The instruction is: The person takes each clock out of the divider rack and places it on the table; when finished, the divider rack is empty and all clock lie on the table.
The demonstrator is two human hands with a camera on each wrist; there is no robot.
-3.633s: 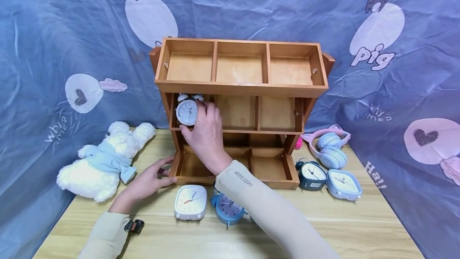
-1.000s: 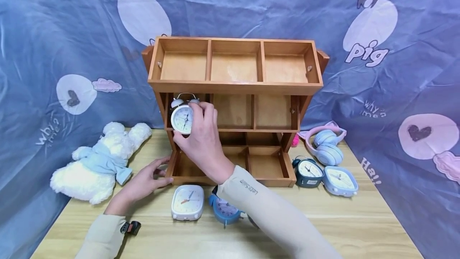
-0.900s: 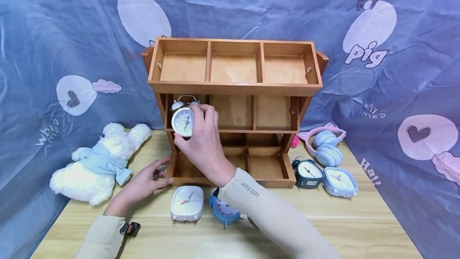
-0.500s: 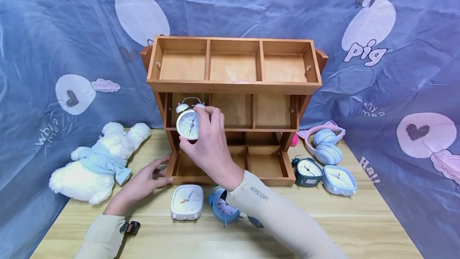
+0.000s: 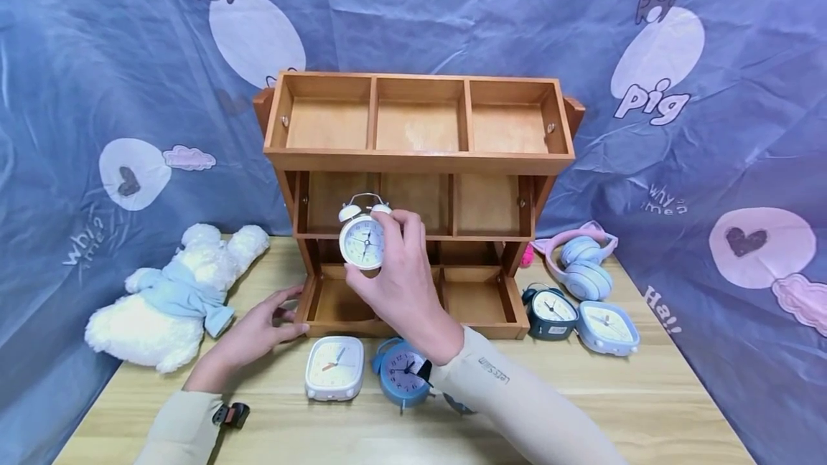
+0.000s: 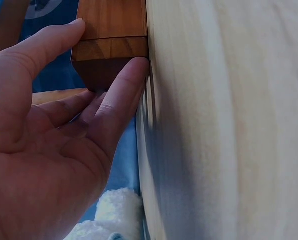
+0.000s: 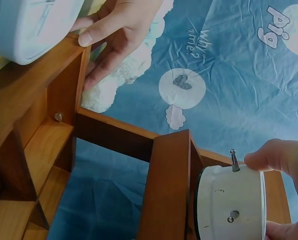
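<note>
My right hand (image 5: 413, 282) pinches a white twin-bell alarm clock (image 5: 362, 242) by its round case, thumb below and fingers on the upper right. It is upright in the air, in front of the middle tier of a three-tier wooden shelf (image 5: 420, 162). In the right wrist view the clock's white side (image 7: 231, 202) shows, with a small metal foot near the thumb. My left hand (image 5: 261, 329) touches the shelf's lower left corner; in the left wrist view its fingers lie loosely about the wooden corner (image 6: 111, 47). The shelf compartments in view hold nothing.
Before the shelf lie a white square clock (image 5: 334, 368), a blue twin-bell clock (image 5: 403, 377) and another clock partly under my right sleeve. A dark green clock (image 5: 550, 313), light blue square clock (image 5: 607, 329) and cat-ear headphones (image 5: 584, 275) stand right. A white plush (image 5: 161, 314) lies left.
The white twin-bell clock has come out of the middle tier's left compartment in my right hand, moving down and to the right. My left hand stays at the shelf corner.
</note>
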